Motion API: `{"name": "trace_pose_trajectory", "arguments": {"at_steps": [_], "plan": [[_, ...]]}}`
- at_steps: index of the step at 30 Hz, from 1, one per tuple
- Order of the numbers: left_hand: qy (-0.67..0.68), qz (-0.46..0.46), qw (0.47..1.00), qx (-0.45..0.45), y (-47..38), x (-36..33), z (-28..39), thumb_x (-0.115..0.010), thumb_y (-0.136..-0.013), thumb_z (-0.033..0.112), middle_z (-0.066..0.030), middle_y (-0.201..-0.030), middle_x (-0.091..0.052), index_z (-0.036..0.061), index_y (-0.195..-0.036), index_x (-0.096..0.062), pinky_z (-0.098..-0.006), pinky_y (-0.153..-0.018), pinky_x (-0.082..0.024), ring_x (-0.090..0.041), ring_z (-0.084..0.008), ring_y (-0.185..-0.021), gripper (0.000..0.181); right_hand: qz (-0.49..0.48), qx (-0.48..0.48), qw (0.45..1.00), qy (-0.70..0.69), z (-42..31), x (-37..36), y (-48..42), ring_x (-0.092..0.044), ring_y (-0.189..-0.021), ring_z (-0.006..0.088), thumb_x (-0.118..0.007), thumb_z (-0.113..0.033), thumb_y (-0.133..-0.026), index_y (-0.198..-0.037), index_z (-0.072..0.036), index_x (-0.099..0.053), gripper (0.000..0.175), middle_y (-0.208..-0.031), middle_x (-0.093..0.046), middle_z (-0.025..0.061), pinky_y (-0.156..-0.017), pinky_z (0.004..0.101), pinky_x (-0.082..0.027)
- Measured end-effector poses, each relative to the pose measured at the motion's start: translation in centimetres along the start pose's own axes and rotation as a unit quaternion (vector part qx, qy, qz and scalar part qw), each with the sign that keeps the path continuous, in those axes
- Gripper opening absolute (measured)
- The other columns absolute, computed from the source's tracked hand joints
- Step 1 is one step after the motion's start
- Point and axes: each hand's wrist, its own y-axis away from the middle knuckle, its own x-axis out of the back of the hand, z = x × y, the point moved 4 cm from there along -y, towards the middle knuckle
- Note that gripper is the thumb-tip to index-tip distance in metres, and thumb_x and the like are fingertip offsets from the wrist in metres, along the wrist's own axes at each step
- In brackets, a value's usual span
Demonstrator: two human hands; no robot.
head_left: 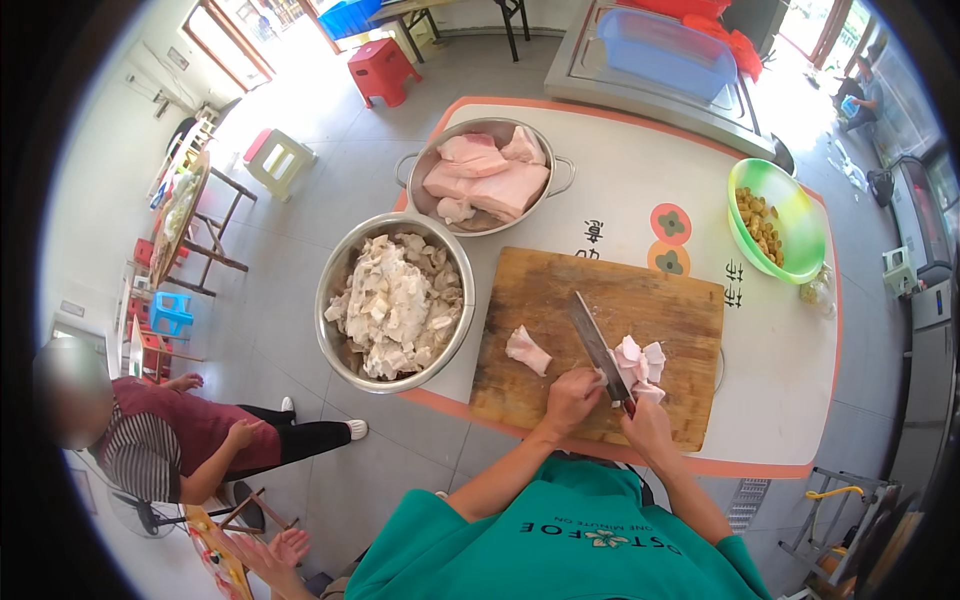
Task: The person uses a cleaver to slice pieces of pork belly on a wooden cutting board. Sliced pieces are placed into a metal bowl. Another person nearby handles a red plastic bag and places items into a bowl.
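My right hand [646,429] grips the handle of a kitchen knife [596,341], whose blade points away from me over a wooden cutting board [525,296]. Close beside the blade on the left, my left hand [574,399] has its fingers curled around a small pale piece of meat [598,377], mostly hidden by the fingers. Cut chunks of pale fatty meat [637,361] lie in a pile against the blade's right side. Further left on the board rests a separate strip of meat [528,351].
Left of the board stand a steel bowl [321,315] of chopped, whitish pieces and a two-handled steel pan [553,161] with large raw meat slabs. A green-yellow bowl [806,232] holds brown pieces at right. A person [195,435] stands left; another person's hands [270,555] show lower left.
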Motion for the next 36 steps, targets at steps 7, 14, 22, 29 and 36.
{"name": "trace_pose_trajectory", "arguments": {"at_steps": [7,14,22,29,36], "plan": [[0.006,-0.018,1.0,-0.001,-0.3,0.2,-0.5,-0.069,-0.067,0.009,-0.0153,-0.09,-0.062,0.0015,-0.087,-0.061,-0.0368,-0.072,-0.049,-0.06,-0.0325,-0.084,0.023,0.003,-0.008,1.0,-0.019,-1.0,-0.8,-1.1,-0.057,-0.074,0.0431,-0.06,-0.014,-0.074,-0.081,0.002,-0.051,0.02,-0.076,-0.058,0.0251,-0.064,0.0502,-0.044],[-0.006,-0.005,1.0,0.013,-0.5,0.5,-0.7,-0.068,-0.067,0.01,-0.014,-0.085,-0.062,0.0028,-0.086,-0.06,-0.0385,-0.07,-0.048,-0.06,-0.0319,-0.079,0.022,0.005,0.015,1.0,0.014,-1.4,-0.8,-0.9,-0.06,-0.071,0.0412,-0.059,-0.014,-0.075,-0.085,0.001,-0.049,0.02,-0.072,-0.06,0.0231,-0.064,0.0492,-0.047],[0.006,-0.028,0.999,0.034,-0.6,0.4,-0.7,-0.067,-0.068,0.012,-0.0142,-0.087,-0.063,0.0033,-0.089,-0.061,-0.0386,-0.07,-0.049,-0.06,-0.0323,-0.079,0.024,-0.018,-0.016,1.0,0.015,-0.2,-1.0,-0.6,-0.06,-0.069,0.0413,-0.059,-0.013,-0.074,-0.086,0.001,-0.048,0.023,-0.07,-0.06,0.0238,-0.064,0.0504,-0.047],[0.01,-0.031,0.999,0.026,-0.1,0.1,-0.9,-0.068,-0.07,0.014,-0.0152,-0.085,-0.062,0.0014,-0.087,-0.061,-0.0372,-0.068,-0.049,-0.061,-0.032,-0.079,0.023,-0.01,0.014,1.0,0.01,-1.1,-1.5,-2.1,-0.059,-0.069,0.0421,-0.059,-0.013,-0.074,-0.091,0.001,-0.049,0.024,-0.07,-0.06,0.0239,-0.064,0.0519,-0.045],[0.011,-0.037,0.999,0.034,0.2,-0.2,-1.4,-0.068,-0.07,0.017,-0.0159,-0.086,-0.062,0.0019,-0.092,-0.062,-0.0373,-0.068,-0.049,-0.061,-0.0323,-0.079,0.027,0.001,0.022,1.0,-0.005,-1.3,-1.2,-1.9,-0.059,-0.07,0.0415,-0.06,-0.012,-0.073,-0.089,0.001,-0.049,0.023,-0.071,-0.06,0.0233,-0.065,0.0505,-0.045]]}}
